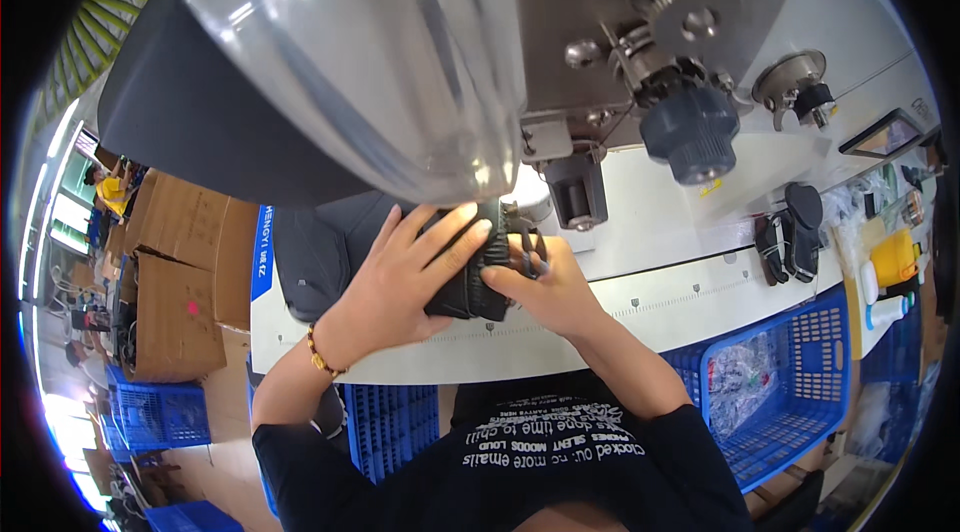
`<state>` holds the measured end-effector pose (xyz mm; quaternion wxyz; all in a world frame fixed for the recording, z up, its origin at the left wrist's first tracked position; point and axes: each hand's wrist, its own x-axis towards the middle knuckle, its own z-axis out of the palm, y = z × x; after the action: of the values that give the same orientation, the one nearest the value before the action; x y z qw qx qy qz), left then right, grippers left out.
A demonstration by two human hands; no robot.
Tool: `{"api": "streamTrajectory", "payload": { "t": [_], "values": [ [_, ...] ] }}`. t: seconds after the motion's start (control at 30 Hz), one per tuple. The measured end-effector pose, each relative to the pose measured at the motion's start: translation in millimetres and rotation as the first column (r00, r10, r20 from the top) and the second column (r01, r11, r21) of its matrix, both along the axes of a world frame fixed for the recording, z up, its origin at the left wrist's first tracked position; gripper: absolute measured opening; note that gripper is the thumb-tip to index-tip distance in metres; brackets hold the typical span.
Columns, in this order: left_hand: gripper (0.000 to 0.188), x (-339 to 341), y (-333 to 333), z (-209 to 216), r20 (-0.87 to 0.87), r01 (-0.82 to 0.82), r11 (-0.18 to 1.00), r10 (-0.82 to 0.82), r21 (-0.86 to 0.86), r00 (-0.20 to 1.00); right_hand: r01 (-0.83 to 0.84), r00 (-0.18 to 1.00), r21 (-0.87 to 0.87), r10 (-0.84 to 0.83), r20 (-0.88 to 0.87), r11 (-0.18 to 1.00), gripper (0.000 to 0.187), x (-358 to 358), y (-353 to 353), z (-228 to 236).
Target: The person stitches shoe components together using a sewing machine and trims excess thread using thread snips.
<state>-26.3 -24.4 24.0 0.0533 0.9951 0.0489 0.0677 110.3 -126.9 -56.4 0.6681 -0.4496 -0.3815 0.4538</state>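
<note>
Black fabric piece (488, 304), ribbed edge (496, 250) running twelve-to-six; left hand (400, 277) touching at nine o'clock, fingers spread; right hand (555, 287) touching at three, fingers pinching black material.

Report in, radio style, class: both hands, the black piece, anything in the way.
Left hand laid across black piece, fingers extended. Right hand holding its right edge. Clear plastic cover overhead, blocking part of the view.

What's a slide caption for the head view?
Left hand over a black workpiece, right hand at its right side, at a sewing machine.
</note>
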Motion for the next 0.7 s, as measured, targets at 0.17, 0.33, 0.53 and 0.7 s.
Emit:
{"api": "streamTrajectory", "payload": {
  "t": [0.17, 0.33, 0.53, 0.7],
  "values": [
    [0.08, 2.9, -15.5, 0.6, 0.025, -0.013, 0.995, 0.011, 0.094, 1.0, 0.024, 0.998, 0.074, -0.029, 0.06, 0.997, 0.011, -2.4, -5.0, 0.0],
    [0.084, 2.2, -17.6, 2.9, 0.012, -0.02, 0.993, 0.018, 0.117, 1.0, -0.044, 0.979, 0.045, 0.034, 0.2, 0.998, 0.009, -2.6, -14.0, 3.1],
    [0.081, 6.0, -22.4, 7.1, -0.018, -0.038, 0.993, 0.04, 0.112, 0.999, 0.006, 0.991, 0.065, -0.015, 0.136, 0.998, 0.016, -6.5, -17.9, 2.1],
    [0.074, 5.5, -21.6, 1.1, -0.004, -0.036, 0.995, 0.036, 0.097, 0.999, 0.028, 0.991, 0.065, -0.036, 0.129, 0.998, 0.011, -5.7, -14.7, -3.3]
  ]
}}
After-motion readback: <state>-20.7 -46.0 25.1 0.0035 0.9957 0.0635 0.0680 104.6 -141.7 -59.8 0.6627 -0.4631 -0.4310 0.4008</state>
